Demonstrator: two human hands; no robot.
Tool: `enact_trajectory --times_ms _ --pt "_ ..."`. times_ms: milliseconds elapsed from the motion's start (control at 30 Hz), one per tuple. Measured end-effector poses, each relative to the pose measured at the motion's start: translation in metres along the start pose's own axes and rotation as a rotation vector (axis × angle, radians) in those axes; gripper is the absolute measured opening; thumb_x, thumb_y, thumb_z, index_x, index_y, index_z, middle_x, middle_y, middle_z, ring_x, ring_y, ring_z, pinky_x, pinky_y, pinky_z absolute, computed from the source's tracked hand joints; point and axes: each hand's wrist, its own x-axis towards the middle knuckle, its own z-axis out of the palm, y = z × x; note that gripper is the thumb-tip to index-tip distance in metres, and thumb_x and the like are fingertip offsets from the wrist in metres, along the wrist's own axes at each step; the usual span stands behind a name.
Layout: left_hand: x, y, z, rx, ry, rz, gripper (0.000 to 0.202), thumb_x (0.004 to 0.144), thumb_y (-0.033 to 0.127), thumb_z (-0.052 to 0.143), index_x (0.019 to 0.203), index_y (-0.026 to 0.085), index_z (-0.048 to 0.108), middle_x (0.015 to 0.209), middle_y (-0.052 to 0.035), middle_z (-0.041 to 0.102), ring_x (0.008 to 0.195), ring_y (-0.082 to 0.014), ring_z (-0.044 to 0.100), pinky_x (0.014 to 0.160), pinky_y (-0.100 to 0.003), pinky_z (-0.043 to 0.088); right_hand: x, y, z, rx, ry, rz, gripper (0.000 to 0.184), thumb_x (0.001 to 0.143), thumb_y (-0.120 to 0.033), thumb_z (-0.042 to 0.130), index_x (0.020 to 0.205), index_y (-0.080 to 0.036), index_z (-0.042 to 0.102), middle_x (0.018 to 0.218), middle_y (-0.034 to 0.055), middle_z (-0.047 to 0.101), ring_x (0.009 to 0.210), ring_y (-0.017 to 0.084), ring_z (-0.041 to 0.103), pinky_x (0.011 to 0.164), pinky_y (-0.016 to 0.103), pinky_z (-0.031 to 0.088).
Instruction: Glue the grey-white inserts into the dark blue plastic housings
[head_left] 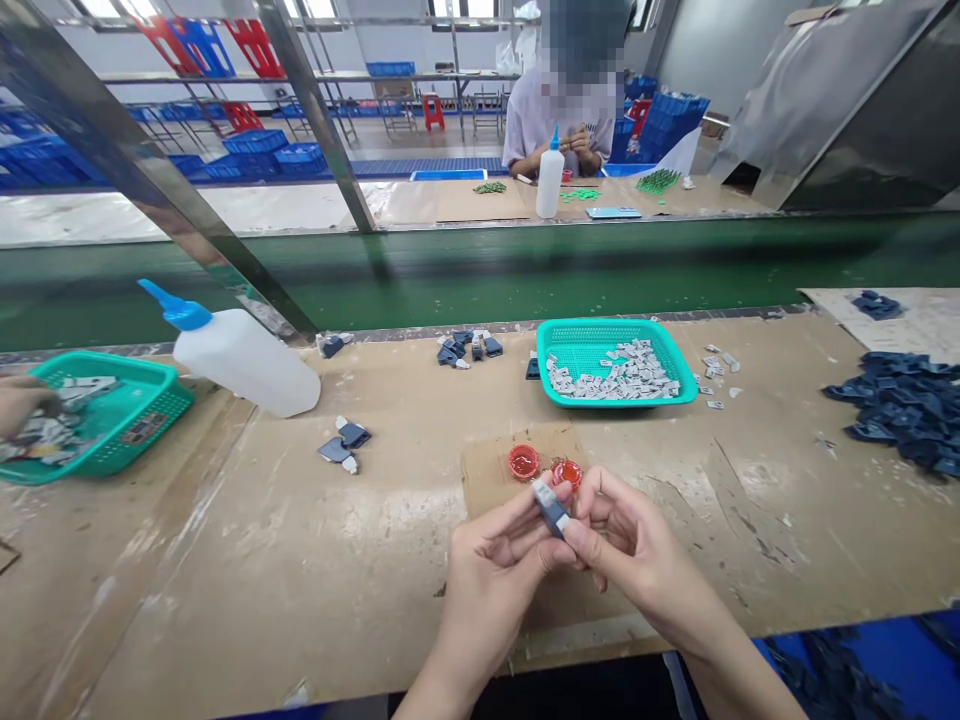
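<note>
Between the fingertips of both hands is a small dark blue plastic part with white ends (pixel 552 508). My left hand (pixel 495 560) is closed around its blue body from the left. My right hand (pixel 637 550) pinches the white lower end between thumb and fingers. Just beyond the fingers, two small red cups (pixel 524 462) sit on a cardboard piece (pixel 484 475); the right-hand cup is partly covered by my fingers. Behind them stands a teal basket (pixel 616 402) holding many small white-grey pieces (pixel 619 375).
Blue-and-white parts lie in small groups (pixel 346 443) on the cardboard-covered table (pixel 337 580). A white squeeze bottle (pixel 247 360) leans at left, near another person's hand (pixel 26 405) in a second teal basket (pixel 142 440). Dark blue pieces (pixel 900 405) pile at right. A person (pixel 562 120) sits beyond the green belt (pixel 450 285).
</note>
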Motion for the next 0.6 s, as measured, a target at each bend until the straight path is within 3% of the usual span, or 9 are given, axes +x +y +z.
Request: enact_trajectory --times_ms 67,133,233,300,367,433,500,600 --pt "0.003 0.001 -0.004 0.028 -0.041 0.041 0.044 0.072 0.021 0.076 0.116 0.022 0.068 0.119 -0.0106 0.069 0.108 -0.0282 0.065 0.092 -0.039 0.055 0.004 -0.009 0.000 -0.064 -0.034 -0.003 0.030 0.086 -0.046 0.061 0.078 -0.023 0.043 0.067 -0.0035 0.055 0.058 0.011 0.053 0.047 0.020 0.039" --pt "0.008 0.000 -0.013 0.075 0.018 0.117 0.045 0.079 0.028 0.070 0.123 0.023 0.063 0.123 -0.0098 0.067 0.115 -0.0262 0.061 0.099 -0.038 0.050 0.016 -0.022 -0.009 -0.237 -0.028 -0.065 0.025 0.089 -0.044 0.057 0.081 -0.023 0.046 0.069 -0.0018 0.059 0.063 0.013 0.058 0.052 0.022 0.043" --pt "0.018 -0.001 -0.041 0.206 0.225 0.225 0.045 0.087 0.037 0.059 0.130 0.026 0.054 0.124 -0.0076 0.065 0.115 -0.0234 0.060 0.101 -0.038 0.045 0.050 -0.045 -0.046 -0.715 0.211 -0.304 0.014 0.090 -0.037 0.054 0.088 -0.023 0.055 0.083 0.0030 0.066 0.076 0.017 0.062 0.062 0.027 0.045" --pt "0.026 0.003 -0.070 0.349 0.366 0.307 0.043 0.089 0.039 0.054 0.130 0.026 0.052 0.119 -0.0064 0.065 0.112 -0.0217 0.060 0.103 -0.039 0.042 0.082 -0.055 -0.080 -1.081 0.358 -0.302 0.015 0.090 -0.029 0.052 0.099 -0.023 0.062 0.089 0.0049 0.070 0.074 0.019 0.064 0.063 0.029 0.044" --pt "0.031 0.012 -0.102 0.556 0.460 0.406 0.039 0.091 0.038 0.049 0.127 0.025 0.053 0.111 -0.0065 0.064 0.110 -0.0217 0.059 0.105 -0.040 0.037 0.113 -0.058 -0.108 -1.367 0.326 -0.188 0.020 0.088 -0.022 0.053 0.102 -0.020 0.067 0.092 0.0075 0.072 0.079 0.022 0.065 0.065 0.030 0.044" --pt "0.034 0.025 -0.132 0.811 0.533 0.486 0.037 0.091 0.032 0.045 0.127 0.024 0.050 0.106 -0.0075 0.062 0.109 -0.0232 0.058 0.106 -0.042 0.035 0.138 -0.056 -0.126 -1.450 0.274 -0.146 0.016 0.082 -0.017 0.059 0.093 -0.018 0.072 0.088 0.0088 0.073 0.081 0.024 0.066 0.066 0.030 0.043" --pt "0.034 0.039 -0.156 1.024 0.584 0.482 0.046 0.090 0.026 0.043 0.136 0.025 0.042 0.104 -0.0086 0.063 0.103 -0.0254 0.060 0.100 -0.044 0.039 0.155 -0.051 -0.131 -1.471 0.206 -0.152 0.016 0.078 -0.012 0.063 0.087 -0.019 0.074 0.085 0.0073 0.074 0.081 0.024 0.067 0.065 0.029 0.043" --pt "0.032 0.054 -0.181 1.308 0.652 0.373 0.062 0.086 0.025 0.046 0.146 0.027 0.030 0.113 -0.0127 0.065 0.099 -0.0309 0.063 0.086 -0.044 0.046 0.166 -0.045 -0.126 -1.498 0.098 -0.180 0.021 0.075 -0.010 0.066 0.090 -0.022 0.074 0.084 0.0047 0.075 0.080 0.022 0.068 0.064 0.027 0.042"
